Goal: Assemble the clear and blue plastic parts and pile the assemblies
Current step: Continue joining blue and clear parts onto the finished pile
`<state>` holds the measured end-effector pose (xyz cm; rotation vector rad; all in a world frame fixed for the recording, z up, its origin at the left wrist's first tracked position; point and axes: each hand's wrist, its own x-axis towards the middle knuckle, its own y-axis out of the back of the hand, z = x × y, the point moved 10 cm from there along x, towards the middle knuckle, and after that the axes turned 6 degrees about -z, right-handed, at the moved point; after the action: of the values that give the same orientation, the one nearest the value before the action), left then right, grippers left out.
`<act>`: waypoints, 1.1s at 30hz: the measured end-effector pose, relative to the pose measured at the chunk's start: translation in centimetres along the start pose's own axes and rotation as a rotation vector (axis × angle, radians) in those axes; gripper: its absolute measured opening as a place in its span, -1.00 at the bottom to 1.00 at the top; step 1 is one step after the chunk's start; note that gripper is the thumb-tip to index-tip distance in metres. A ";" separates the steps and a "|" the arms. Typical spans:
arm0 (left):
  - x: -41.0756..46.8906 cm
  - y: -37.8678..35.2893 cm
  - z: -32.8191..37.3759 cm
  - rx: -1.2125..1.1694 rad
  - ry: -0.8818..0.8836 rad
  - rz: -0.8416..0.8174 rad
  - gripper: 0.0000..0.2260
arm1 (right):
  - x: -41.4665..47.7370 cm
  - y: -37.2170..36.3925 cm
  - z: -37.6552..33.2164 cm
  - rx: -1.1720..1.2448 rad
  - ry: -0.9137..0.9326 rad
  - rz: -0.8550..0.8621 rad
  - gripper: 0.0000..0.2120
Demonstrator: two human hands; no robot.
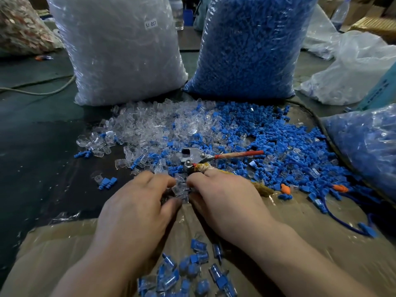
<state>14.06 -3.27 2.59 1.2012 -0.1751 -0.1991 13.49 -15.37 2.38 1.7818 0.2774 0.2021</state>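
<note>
Both hands met at centre frame over the far edge of the cardboard (pixel 300 221). Left hand (pixel 137 202) had fingers and thumb curled, pinching a clear cluster (pixel 181 188) of small transparent pieces. Right hand (pixel 225 198) was curled the same way, gripping the cluster from the opposite side, fingertips of the two hands nearly touching. Could not tell whether a blue piece sat inside the cluster. Just beyond the knuckles lay a metal tool (pixel 192 156) with a red-tipped handle pointing right, resting on scattered parts. Loose clear parts (pixel 158 123) were heaped behind and to the left of the tool, and loose blue parts (pixel 267 136) spread to the right, the two heaps mixing where they met. Finished assemblies (pixel 188 273), blue inside clear, were piled on the cardboard between the forearms, near the bottom edge. At the back stood an upright bag of clear parts (pixel 122 50) bearing a label (pixel 151 24) reading "SJ 017", and beside it a bag of blue parts (pixel 250 46). A third bag (pixel 368 146) of blue lay at the right edge. A few orange pieces (pixel 285 188) lay among the blue on the right.
</note>
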 end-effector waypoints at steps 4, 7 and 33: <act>0.1 0.1 0.2 -0.029 -0.031 0.009 -0.83 | -0.1 0.1 0.1 0.033 0.012 0.039 -0.85; 0.2 -0.2 -0.3 -0.038 -0.036 -0.024 -0.85 | -0.3 0.5 -0.2 0.087 0.030 0.055 -0.83; -0.5 -0.1 -1.2 -0.173 0.023 -0.001 -0.88 | -2.1 4.0 10.7 0.050 -0.350 0.172 -0.90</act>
<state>13.84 -2.15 2.06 1.0309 -0.1340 -0.1973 14.80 -26.85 3.90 1.8549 -0.1231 0.0026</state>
